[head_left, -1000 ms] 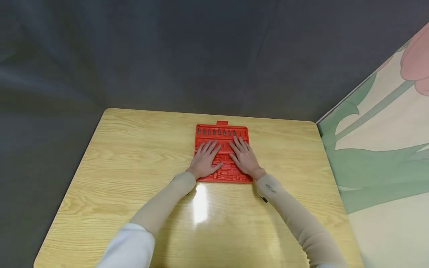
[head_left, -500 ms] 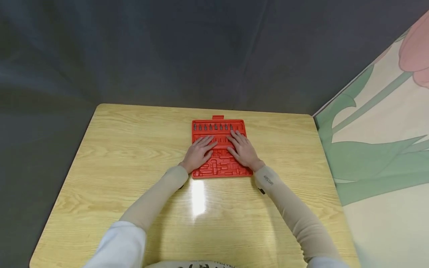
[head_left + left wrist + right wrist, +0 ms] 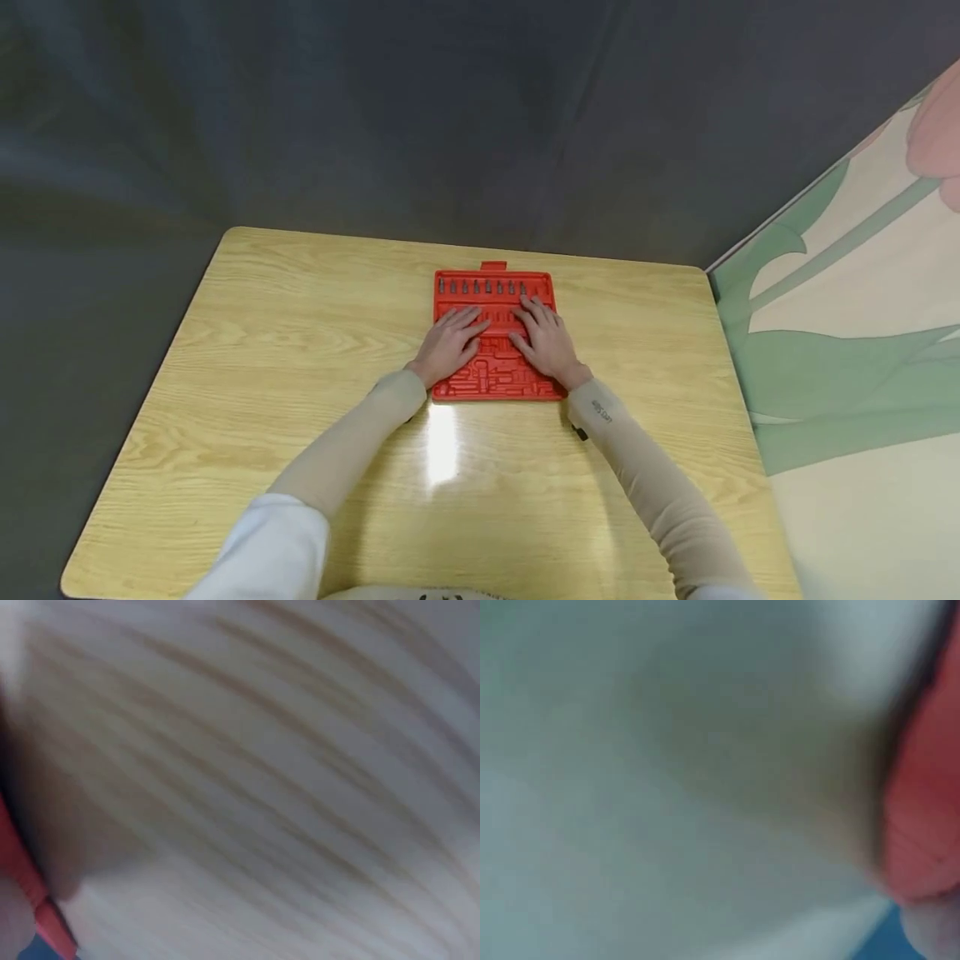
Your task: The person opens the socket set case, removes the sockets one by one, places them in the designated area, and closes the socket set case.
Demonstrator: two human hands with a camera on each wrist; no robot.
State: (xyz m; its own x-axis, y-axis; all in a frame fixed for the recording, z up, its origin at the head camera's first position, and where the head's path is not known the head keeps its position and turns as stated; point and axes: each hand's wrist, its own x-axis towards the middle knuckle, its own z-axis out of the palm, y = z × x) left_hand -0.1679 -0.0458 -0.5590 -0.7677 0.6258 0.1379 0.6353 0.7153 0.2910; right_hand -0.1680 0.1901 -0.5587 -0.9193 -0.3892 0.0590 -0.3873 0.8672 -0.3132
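A red plastic bit case (image 3: 498, 379) lies opened flat on the wooden table. Its far half bears a row of small dark screwdriver bits (image 3: 488, 287); its near half has moulded recesses. My left hand (image 3: 446, 346) rests with extended fingers across the case's left side, near the fold. Over the right side lies my right hand (image 3: 549, 342), fingers also extended, its fingertips just below the bits at the row's right end. Both hands hide parts of the case. In the left wrist view only a red case edge (image 3: 21, 862) shows; the right wrist view is blurred, with red case (image 3: 926, 802) at right.
The light wood table (image 3: 262, 375) extends around the case, with a bright reflection on its near part. A dark curtain (image 3: 450, 125) hangs behind and at the left. A flower-patterned wall (image 3: 862, 350) borders the right side.
My left hand has slid a little leftward on the case, its thumb drawing back from the near half. The right hand stays nearly where it was. The head view has shifted slightly.
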